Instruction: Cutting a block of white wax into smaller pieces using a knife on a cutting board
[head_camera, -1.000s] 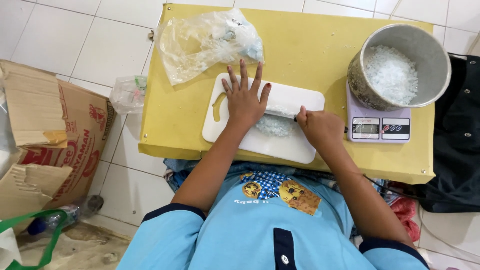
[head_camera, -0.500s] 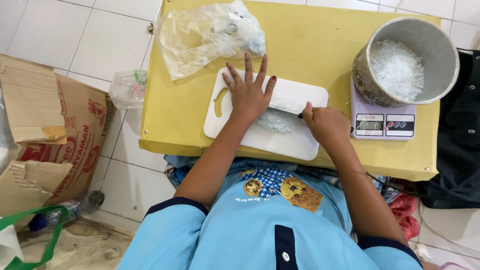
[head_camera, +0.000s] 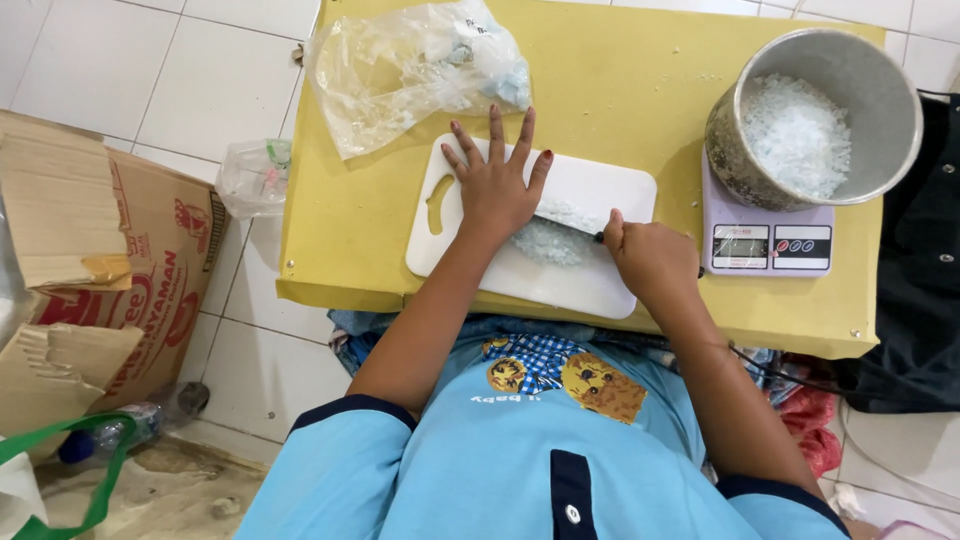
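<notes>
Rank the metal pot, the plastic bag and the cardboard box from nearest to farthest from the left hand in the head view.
From the left hand:
1. Plastic bag, just beyond the fingers, on the yellow table.
2. Metal pot, off to the right, on the scale.
3. Cardboard box, far left, on the floor.

White plastic board (head_camera: 600, 270) smooth; metal pot (head_camera: 880, 100) dull.
</notes>
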